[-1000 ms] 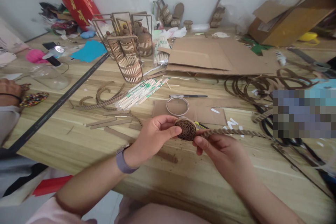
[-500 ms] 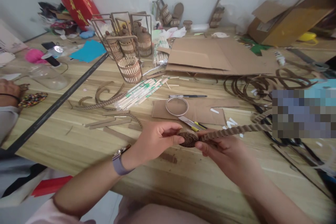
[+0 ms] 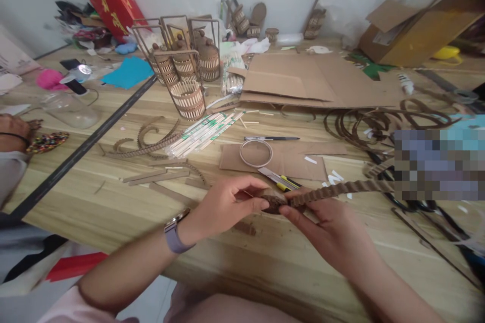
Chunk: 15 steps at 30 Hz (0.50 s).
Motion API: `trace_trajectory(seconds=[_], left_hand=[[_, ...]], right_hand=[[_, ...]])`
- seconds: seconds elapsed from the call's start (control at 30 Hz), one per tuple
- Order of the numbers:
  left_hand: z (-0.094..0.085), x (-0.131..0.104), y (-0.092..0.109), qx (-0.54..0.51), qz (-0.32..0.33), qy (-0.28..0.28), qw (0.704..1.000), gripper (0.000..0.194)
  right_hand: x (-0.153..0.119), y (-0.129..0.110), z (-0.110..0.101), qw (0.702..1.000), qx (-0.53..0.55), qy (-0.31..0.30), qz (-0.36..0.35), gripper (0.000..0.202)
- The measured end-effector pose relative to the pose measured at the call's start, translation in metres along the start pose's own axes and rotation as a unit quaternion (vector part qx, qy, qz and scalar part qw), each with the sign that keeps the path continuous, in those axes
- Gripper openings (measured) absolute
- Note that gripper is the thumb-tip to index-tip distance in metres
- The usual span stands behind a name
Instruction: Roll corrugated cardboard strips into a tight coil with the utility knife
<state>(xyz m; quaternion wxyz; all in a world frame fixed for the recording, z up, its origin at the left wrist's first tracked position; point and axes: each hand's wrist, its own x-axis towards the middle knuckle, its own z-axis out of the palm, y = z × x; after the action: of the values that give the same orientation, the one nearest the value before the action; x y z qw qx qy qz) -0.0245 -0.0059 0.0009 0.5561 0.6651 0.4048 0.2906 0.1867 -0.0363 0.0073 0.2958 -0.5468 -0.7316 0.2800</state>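
Observation:
Between my hands is a small brown coil of rolled cardboard (image 3: 273, 204), held above the wooden table. My left hand (image 3: 223, 207) pinches its left side with thumb and fingers. My right hand (image 3: 326, 222) grips the coil's right edge and the corrugated cardboard strip (image 3: 337, 189), which runs off to the right from the coil. Just beyond my hands lie a yellow and black cutter (image 3: 282, 181) and a round ring (image 3: 256, 153) on a flat piece of cardboard (image 3: 303, 161). A pen (image 3: 271, 138) lies behind the ring.
Bundled sticks (image 3: 204, 133) and curled strips (image 3: 151, 144) lie at centre left. Small stick-and-cardboard baskets (image 3: 187, 101) stand behind them. Large cardboard sheets (image 3: 288, 78) and coiled strips (image 3: 352, 123) are farther back. Another person's hand (image 3: 13, 133) rests at the far left.
The coil has tilted slightly, showing less of its spiral face, and moved a little to the right. My right thumb has shifted onto its edge.

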Motion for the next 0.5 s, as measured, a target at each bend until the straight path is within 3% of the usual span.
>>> trace_trajectory(seconds=[0.13,0.3,0.5], left_hand=[[0.006,0.000,-0.003,-0.084,-0.003,0.004,0.996,0.033],[0.006,-0.003,0.002,-0.055,0.011,-0.003,0.998,0.027],[0.002,-0.002,0.002,-0.009,0.013,-0.003,1.000,0.023]], right_hand=[[-0.001,-0.001,0.005,0.999,0.008,0.017,0.026,0.024],[-0.003,0.009,0.010,0.995,0.067,0.019,0.073,0.031],[0.001,0.010,-0.005,0.995,0.057,0.013,0.081,0.031]])
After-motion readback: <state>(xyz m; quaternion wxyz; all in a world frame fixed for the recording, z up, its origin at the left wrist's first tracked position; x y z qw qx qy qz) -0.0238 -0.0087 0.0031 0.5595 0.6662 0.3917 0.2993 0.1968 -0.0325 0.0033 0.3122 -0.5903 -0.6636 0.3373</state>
